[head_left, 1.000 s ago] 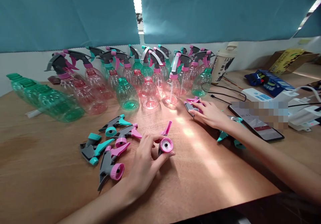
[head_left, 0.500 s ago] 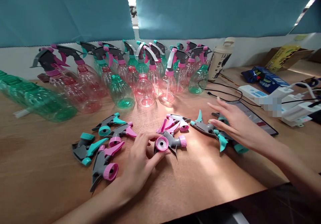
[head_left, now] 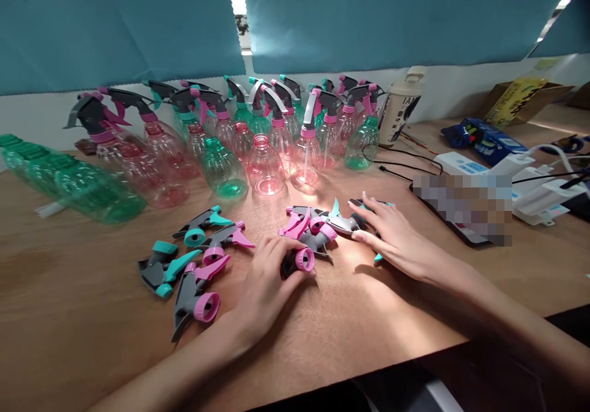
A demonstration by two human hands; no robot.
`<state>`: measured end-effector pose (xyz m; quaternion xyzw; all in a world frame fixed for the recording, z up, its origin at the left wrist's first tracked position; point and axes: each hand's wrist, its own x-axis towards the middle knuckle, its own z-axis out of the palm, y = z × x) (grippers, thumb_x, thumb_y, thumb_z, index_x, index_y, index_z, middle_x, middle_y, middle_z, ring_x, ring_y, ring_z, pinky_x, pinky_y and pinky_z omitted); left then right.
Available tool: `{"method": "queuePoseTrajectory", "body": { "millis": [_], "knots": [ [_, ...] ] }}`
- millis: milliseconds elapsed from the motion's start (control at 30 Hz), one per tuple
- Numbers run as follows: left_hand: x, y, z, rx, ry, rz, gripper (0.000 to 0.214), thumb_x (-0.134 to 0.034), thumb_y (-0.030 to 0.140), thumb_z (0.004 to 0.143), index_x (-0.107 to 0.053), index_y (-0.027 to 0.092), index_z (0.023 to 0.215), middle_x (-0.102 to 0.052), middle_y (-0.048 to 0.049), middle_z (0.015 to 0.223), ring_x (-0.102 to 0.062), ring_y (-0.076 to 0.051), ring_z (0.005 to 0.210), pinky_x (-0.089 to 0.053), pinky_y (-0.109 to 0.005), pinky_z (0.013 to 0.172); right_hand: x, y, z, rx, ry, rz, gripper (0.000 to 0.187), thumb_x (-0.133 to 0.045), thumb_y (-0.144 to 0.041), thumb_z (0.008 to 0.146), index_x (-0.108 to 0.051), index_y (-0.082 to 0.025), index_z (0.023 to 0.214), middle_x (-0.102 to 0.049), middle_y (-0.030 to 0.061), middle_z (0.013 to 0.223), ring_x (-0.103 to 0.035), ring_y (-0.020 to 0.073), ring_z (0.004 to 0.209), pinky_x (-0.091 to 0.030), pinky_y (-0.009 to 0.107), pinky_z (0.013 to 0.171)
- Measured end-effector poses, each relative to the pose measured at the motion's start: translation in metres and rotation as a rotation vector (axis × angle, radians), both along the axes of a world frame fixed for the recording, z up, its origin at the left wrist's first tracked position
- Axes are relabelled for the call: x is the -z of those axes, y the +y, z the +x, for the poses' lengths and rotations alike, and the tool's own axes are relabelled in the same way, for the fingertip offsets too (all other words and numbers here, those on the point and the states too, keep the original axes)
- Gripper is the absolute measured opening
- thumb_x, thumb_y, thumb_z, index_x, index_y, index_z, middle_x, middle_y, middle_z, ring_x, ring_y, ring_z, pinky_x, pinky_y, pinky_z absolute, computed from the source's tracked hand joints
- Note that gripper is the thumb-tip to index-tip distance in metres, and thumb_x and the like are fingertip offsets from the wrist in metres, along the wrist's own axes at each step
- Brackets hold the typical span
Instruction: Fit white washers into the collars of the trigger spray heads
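Observation:
My left hand [head_left: 270, 280] is closed round a grey spray trigger head with a pink collar [head_left: 305, 259], close to the tabletop. Just beyond it lies another pink-and-grey spray head [head_left: 318, 237], touching others in a small pile. My right hand [head_left: 396, 237] rests with fingers spread over grey and teal spray heads, which it largely hides; a grey-white one [head_left: 343, 224] shows at its fingertips. Left of my left hand, several loose spray heads lie on the table, among them a pink one [head_left: 196, 298] and a teal one [head_left: 163, 267].
Behind stand rows of clear pink bottles [head_left: 266, 169] and green bottles [head_left: 225, 172], many with spray heads fitted. Green bottles [head_left: 96, 190] lie at the left. A cream tumbler [head_left: 402, 107], black cable [head_left: 405, 157], dark tablet [head_left: 417, 192] and white power strip [head_left: 461, 165] are at the right.
My right hand has moved left, bringing the teal-and-grey spray heads up against the middle pile. My left hand still holds its spray head, now turned slightly. The view has shifted a little.

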<state>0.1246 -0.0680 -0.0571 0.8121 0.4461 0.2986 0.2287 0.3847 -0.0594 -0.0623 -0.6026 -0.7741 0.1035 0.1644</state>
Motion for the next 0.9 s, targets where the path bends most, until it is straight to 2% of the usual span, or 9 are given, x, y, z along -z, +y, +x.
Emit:
{"method": "queuePoseTrajectory", "body": {
  "millis": [100,200,267,400,533,600,700,833,900],
  "knots": [
    [0.0,-0.001,-0.001,0.001,-0.004,-0.005,0.018,-0.068,0.014,0.081,-0.059,0.021,0.094,-0.06,-0.0013,0.094,-0.053,-0.02,0.09,-0.046,-0.034,0.08,-0.006,-0.001,-0.018,-0.089,-0.027,0.076,0.07,-0.042,-0.062,0.09,-0.031,-0.024,0.148,-0.025,0.0169,0.156,-0.02,0.0373,0.143,-0.016,0.066,0.111],
    [0.001,-0.001,-0.003,-0.006,-0.024,-0.012,0.018,-0.067,0.012,0.081,-0.059,0.021,0.094,-0.06,-0.0012,0.094,-0.053,-0.02,0.09,-0.045,-0.032,0.079,-0.006,0.007,-0.034,-0.266,-0.05,0.105,0.071,-0.045,-0.063,0.088,-0.031,-0.029,0.148,-0.019,0.0136,0.158,-0.015,0.0374,0.145,-0.012,0.065,0.112],
    [0.001,-0.001,-0.005,-0.02,-0.059,-0.022,0.017,-0.066,0.013,0.082,-0.058,0.02,0.096,-0.059,-0.0013,0.094,-0.053,-0.018,0.086,-0.045,-0.03,0.075,-0.003,0.014,-0.041,-0.347,-0.075,0.122,0.066,-0.044,-0.062,0.089,-0.037,-0.028,0.146,-0.024,0.0128,0.157,-0.018,0.0357,0.144,-0.014,0.064,0.112],
    [0.001,-0.003,-0.007,-0.056,-0.092,-0.023,0.017,-0.067,0.021,0.083,-0.059,0.021,0.097,-0.059,-0.0008,0.092,-0.053,-0.017,0.079,-0.044,-0.028,0.068,0.002,0.024,-0.044,-0.416,-0.143,0.197,0.053,-0.042,-0.056,0.093,-0.046,-0.029,0.139,-0.043,0.0102,0.148,-0.037,0.0299,0.136,-0.017,0.06,0.112],
    [0.001,-0.003,-0.007,-0.058,-0.107,-0.034,0.018,-0.067,0.017,0.081,-0.059,0.021,0.096,-0.057,0.0002,0.09,-0.052,-0.015,0.075,-0.044,-0.026,0.066,0.002,0.025,-0.042,-0.292,-0.214,0.263,0.048,-0.044,-0.052,0.094,-0.053,-0.024,0.132,-0.059,0.012,0.127,-0.054,0.0289,0.114,-0.032,0.052,0.104],
    [0.002,-0.004,-0.007,-0.051,-0.123,-0.054,0.018,-0.066,0.016,0.081,-0.058,0.021,0.096,-0.056,0.0002,0.091,-0.051,-0.014,0.074,-0.044,-0.025,0.063,0.0,0.028,-0.042,-0.159,-0.25,0.233,0.05,-0.045,-0.055,0.092,-0.058,-0.02,0.125,-0.063,0.0137,0.113,-0.056,0.0304,0.101,-0.042,0.047,0.089],
    [0.003,-0.004,-0.007,-0.048,-0.132,-0.072,0.018,-0.065,0.016,0.082,-0.058,0.022,0.096,-0.056,-0.0001,0.093,-0.051,-0.014,0.075,-0.044,-0.024,0.062,-0.006,0.033,-0.039,-0.056,-0.247,0.173,0.052,-0.047,-0.06,0.089,-0.062,-0.018,0.115,-0.062,0.0145,0.101,-0.056,0.0305,0.091,-0.045,0.042,0.075],
    [0.002,-0.004,-0.008,-0.042,-0.12,-0.065,0.018,-0.066,0.013,0.081,-0.058,0.021,0.095,-0.057,0.0001,0.092,-0.051,-0.014,0.074,-0.044,-0.026,0.065,-0.014,0.03,-0.023,-0.143,-0.152,0.129,0.044,-0.048,-0.057,0.09,-0.061,-0.022,0.113,-0.062,0.0117,0.109,-0.056,0.0284,0.099,-0.043,0.044,0.088],
    [0.001,-0.005,-0.008,-0.041,-0.115,-0.055,0.018,-0.067,0.013,0.08,-0.058,0.021,0.095,-0.056,0.0002,0.089,-0.05,-0.015,0.074,-0.043,-0.027,0.066,-0.017,0.023,-0.008,-0.173,-0.116,0.13,0.05,-0.05,-0.06,0.087,-0.058,-0.024,0.12,-0.06,0.0117,0.121,-0.055,0.0301,0.11,-0.039,0.048,0.097]
  ]
}}
